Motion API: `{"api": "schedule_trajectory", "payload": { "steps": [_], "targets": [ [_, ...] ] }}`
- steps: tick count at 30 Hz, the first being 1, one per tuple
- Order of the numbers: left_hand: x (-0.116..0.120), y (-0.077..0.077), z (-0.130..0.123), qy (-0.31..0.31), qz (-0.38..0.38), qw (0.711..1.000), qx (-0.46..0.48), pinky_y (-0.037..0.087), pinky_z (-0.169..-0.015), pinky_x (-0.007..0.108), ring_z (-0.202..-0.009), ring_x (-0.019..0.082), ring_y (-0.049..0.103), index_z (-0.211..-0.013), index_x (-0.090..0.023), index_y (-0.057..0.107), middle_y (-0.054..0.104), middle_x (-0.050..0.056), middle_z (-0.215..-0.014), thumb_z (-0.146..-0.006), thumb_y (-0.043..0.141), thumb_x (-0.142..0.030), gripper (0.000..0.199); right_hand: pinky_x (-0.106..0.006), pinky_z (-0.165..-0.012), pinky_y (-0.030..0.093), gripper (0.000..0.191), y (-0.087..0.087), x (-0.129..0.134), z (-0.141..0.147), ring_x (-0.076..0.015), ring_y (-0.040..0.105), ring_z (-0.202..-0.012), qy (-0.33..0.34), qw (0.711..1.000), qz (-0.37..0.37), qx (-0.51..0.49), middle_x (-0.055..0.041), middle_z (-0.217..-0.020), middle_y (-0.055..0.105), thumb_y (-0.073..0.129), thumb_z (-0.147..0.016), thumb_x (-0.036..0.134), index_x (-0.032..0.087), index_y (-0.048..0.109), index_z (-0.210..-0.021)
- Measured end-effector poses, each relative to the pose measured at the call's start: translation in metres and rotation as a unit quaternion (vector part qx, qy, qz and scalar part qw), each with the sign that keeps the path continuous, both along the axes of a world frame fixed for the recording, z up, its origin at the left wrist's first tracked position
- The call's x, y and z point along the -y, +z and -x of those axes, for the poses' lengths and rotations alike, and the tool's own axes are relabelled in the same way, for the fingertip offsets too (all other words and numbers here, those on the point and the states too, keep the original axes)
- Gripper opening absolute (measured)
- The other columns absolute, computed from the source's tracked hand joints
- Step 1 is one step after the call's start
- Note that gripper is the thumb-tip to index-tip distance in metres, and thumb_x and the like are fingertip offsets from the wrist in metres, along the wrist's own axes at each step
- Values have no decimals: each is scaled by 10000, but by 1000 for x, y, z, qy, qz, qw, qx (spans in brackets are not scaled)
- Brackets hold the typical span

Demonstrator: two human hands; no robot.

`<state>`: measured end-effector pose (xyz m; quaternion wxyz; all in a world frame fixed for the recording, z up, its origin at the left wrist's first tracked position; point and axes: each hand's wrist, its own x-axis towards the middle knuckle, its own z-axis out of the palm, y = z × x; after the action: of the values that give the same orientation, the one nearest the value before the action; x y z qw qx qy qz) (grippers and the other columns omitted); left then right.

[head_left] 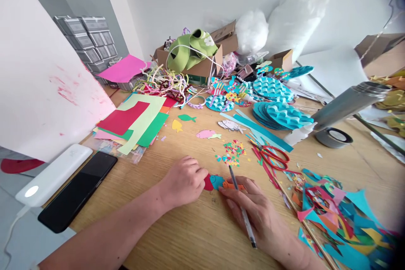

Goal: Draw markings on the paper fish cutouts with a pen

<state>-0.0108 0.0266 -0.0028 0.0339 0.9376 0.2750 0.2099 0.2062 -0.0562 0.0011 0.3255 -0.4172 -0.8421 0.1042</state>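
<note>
Red (208, 182), blue (217, 182) and orange (233, 185) paper fish pieces overlap in a row on the wooden table between my hands. My left hand (186, 180) has its fingers curled down on the red piece at the row's left end, hiding part of it. A slim pen (245, 219) is gripped in my right hand (257, 206), slanting between the fingers. That hand's fingertips also touch the orange piece. Beyond lie a pink-and-green fish (207, 134), a whitish fish (230, 125), a yellow fish (176, 125), a green fish (187, 117) and small confetti (234, 148).
Red-handled scissors (274, 157) and a heap of paper scraps (341, 215) lie to the right. Coloured sheets (139, 122), a phone (80, 190) and a white power bank (53, 173) are at left. Blue wavy discs (284, 116) and a metal flask (348, 105) stand farther back.
</note>
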Motion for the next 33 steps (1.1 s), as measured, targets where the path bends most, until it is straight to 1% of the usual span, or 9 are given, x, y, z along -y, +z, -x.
{"api": "schedule_trajectory", "payload": {
  "steps": [4,8,11,15,21,24,28,30,33],
  "targets": [
    [1,1,0,10,8,1000,28,495,-804,339,-875,210,593,-903,-155,654,656,53,-776,-834,463,-47,230,-368,-746,565,323,5,1,0,-249,669,-951,-28,999,-14,-38,-84,-893,714,497,-917,75,236,620,-1168],
    [6,7,-4,-35,42,998,41,488,-824,339,-890,204,568,-858,-166,651,657,54,-817,-864,512,-111,150,-328,-703,577,287,8,0,-2,-221,690,-875,-61,997,-25,-51,-92,-929,709,504,-915,80,235,652,-1105],
    [6,10,-6,-48,59,997,14,478,-868,370,-942,222,548,-907,-167,657,656,61,-892,-885,614,-242,89,-375,-778,577,302,2,1,-3,-254,667,-991,-35,999,-2,-28,-93,-932,719,528,-913,109,229,619,-1175],
    [0,10,-3,-20,63,997,-32,459,-934,392,-1030,235,519,-1005,-172,660,637,57,-1007,-865,684,-255,164,-447,-841,551,291,-7,2,-4,-298,603,-1117,-10,1000,18,8,-105,-932,722,542,-920,131,208,601,-1194],
    [-12,4,4,33,40,998,-32,452,-945,382,-1031,220,514,-989,-172,680,640,47,-999,-901,635,-175,99,-437,-866,532,285,-3,1,-4,-282,597,-1107,4,1000,19,-7,-89,-922,710,538,-916,91,212,616,-1162],
    [-11,4,3,31,36,999,-10,436,-989,390,-1069,219,514,-1035,-166,672,656,48,-1054,-916,594,-144,144,-376,-818,548,271,1,1,-4,-245,632,-1026,-19,999,6,-35,-100,-991,688,542,-911,75,211,630,-1129],
    [-3,6,-1,-45,36,998,25,333,-1121,415,-1182,201,498,-1131,-178,644,657,37,-1170,-956,535,-172,206,-294,-660,541,203,3,1,-7,-184,650,-804,-102,992,-26,-71,-94,-931,664,545,-912,67,200,636,-1036],
    [1,6,-2,-75,50,996,22,305,-1142,427,-1169,191,524,-1132,-197,649,658,35,-1175,-961,543,-221,202,-279,-624,524,164,2,1,-8,-173,637,-747,-119,990,-27,-77,-81,-866,653,548,-914,72,190,632,-991],
    [2,5,-2,-76,59,995,10,323,-1124,429,-1095,178,576,-1085,-216,676,668,33,-1141,-956,558,-245,177,-274,-599,501,128,-3,0,-10,-167,614,-697,-121,990,-13,-67,-75,-817,636,546,-919,84,176,631,-947]
  ]
}}
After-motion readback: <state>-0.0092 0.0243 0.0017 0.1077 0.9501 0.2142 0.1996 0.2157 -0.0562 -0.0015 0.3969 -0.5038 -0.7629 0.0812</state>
